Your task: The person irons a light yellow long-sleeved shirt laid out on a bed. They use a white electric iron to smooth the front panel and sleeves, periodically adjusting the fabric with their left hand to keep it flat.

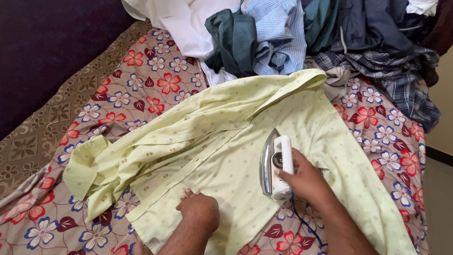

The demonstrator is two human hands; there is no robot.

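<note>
A pale yellow-green dotted shirt (222,141) lies spread across a bed covered in a floral sheet (141,75). My right hand (306,179) grips the white handle of a silver electric iron (276,163), which rests on the shirt's right front panel. My left hand (200,210) presses down on the shirt's lower front, fingers curled flat on the cloth near the button placket. A dark blue cord runs from the iron toward me beside my right forearm.
A heap of clothes sits at the far side of the bed: a white garment (179,23), a dark green piece (233,40), a light blue striped shirt (278,33), navy cloth (373,23) and a plaid shirt (396,80). Floor shows at the right edge (439,198).
</note>
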